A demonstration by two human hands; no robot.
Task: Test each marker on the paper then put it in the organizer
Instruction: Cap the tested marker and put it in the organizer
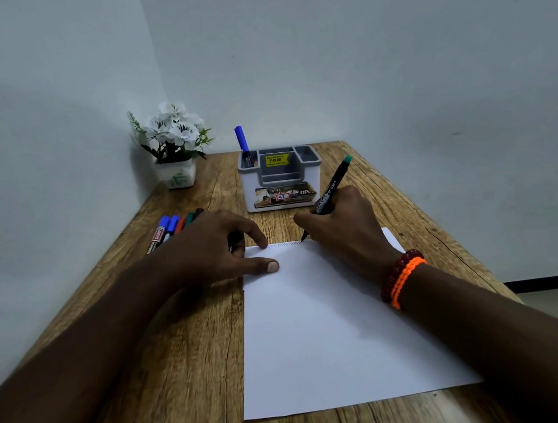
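Note:
My right hand [345, 232] grips a black marker with a green end [332, 186], its tip touching the top edge of the white paper [318, 338]. A faint zigzag line [288, 244] runs along that edge. My left hand [212, 249] rests on the paper's top left corner, thumb and forefinger pressing it down, with a small dark piece that looks like the marker's cap [237, 242] tucked under the fingers. The grey and white organizer [282, 190] stands just beyond the paper, with a blue marker [242, 144] upright in its left compartment. Several capped markers [172, 227] lie to the left.
A white pot of white flowers [176, 146] stands in the far left corner against the walls. The wooden table [181, 342] ends close to the right of the paper, with floor beyond it.

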